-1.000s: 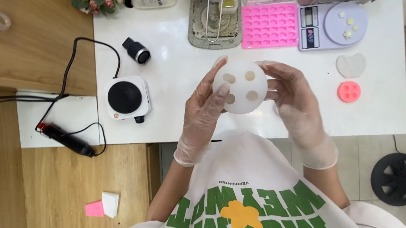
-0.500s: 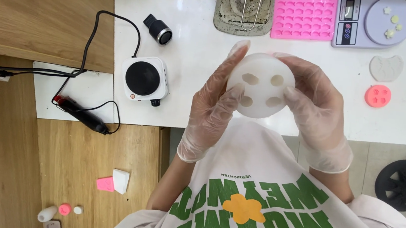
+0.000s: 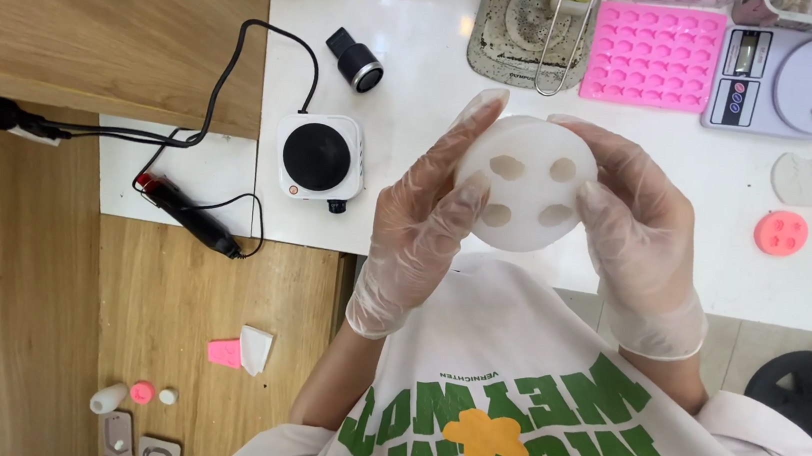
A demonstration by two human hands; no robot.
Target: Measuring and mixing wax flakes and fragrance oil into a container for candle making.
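A small white hotplate (image 3: 320,156) sits at the white bench's (image 3: 423,69) left edge. Right of it, the gloved left hand (image 3: 423,230) and right hand (image 3: 638,237) hold a round white mould (image 3: 527,183) above the bench, fingers clamped on its rim, hiding its back. A pink tray (image 3: 653,55) and a scale (image 3: 792,78) are cut off at top.
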